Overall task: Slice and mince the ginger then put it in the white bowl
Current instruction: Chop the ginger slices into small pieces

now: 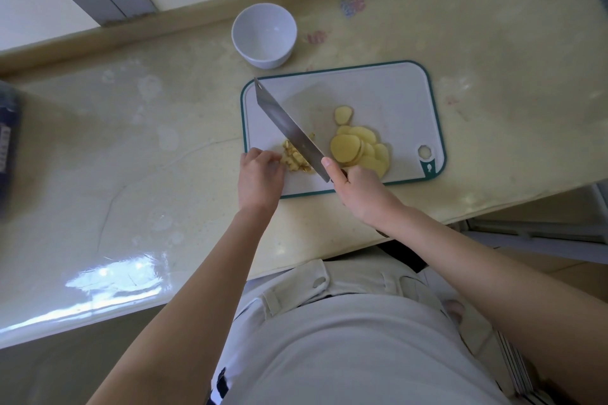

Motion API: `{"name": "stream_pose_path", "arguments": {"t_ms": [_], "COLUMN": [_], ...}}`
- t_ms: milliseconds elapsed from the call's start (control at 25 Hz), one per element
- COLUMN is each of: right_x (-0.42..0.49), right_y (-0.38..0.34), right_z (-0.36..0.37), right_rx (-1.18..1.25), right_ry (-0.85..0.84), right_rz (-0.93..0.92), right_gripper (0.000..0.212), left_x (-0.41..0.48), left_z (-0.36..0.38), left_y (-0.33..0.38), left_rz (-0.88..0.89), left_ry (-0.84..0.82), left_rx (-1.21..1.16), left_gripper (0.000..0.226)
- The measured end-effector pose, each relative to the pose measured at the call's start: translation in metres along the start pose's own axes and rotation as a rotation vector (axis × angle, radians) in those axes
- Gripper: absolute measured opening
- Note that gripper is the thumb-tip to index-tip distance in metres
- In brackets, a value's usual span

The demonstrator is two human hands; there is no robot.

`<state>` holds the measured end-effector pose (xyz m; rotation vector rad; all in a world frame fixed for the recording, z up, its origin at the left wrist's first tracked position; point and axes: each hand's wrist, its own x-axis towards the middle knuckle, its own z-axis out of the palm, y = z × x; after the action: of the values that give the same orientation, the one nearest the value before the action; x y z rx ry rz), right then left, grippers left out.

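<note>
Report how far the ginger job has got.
Done: the ginger is sliced; slices lie heaped on the cutting board. In hand: the right hand grips the knife, its blade at the chopped pieces that the left hand holds with curled fingers. Left: mincing the heaped slices, then filling the white bowl, which is empty.

The handle of the cleaver (286,125) is buried inside the right grip (358,187). Its blade covers part of the chopped ginger (294,159). The left grip (260,174) curls against that pile with its fingertips tucked under, so whether they pinch any piece cannot be told. The right grip overlaps the nearest ginger slices (358,145). A dark object (8,141) at the left edge is blurred and cut off. Coloured marks (352,5) on the bench (164,141) are too smeared to read.
</note>
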<state>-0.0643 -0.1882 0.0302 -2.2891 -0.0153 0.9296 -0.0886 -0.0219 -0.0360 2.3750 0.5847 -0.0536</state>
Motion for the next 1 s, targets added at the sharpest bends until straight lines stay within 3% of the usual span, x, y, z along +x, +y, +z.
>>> {"name": "stream_pose_path", "arguments": {"t_ms": [80, 280, 480, 720, 1000], "right_x": [-0.003, -0.012, -0.009, -0.008, -0.002], "right_y": [-0.001, -0.009, -0.008, -0.009, -0.003], "right_z": [0.003, 0.004, 0.009, 0.012, 0.021], "right_rx": [-0.023, -0.089, -0.082, -0.130, -0.134], "right_ry": [-0.026, -0.078, -0.062, -0.102, -0.097], "right_rz": [0.012, -0.008, 0.010, -0.034, -0.040], "right_gripper": [0.069, 0.051, 0.062, 0.050, 0.058], "left_x": [0.001, 0.002, 0.003, 0.004, 0.003], "left_z": [0.000, 0.000, 0.000, 0.003, 0.002], "left_y": [0.000, 0.002, 0.003, 0.003, 0.007], "left_rz": [-0.019, -0.032, -0.020, -0.020, -0.011], "left_ry": [-0.004, 0.005, 0.003, -0.007, -0.008], "left_rx": [0.019, 0.028, 0.051, 0.095, 0.093], "left_gripper": [0.015, 0.015, 0.016, 0.018, 0.018]}}
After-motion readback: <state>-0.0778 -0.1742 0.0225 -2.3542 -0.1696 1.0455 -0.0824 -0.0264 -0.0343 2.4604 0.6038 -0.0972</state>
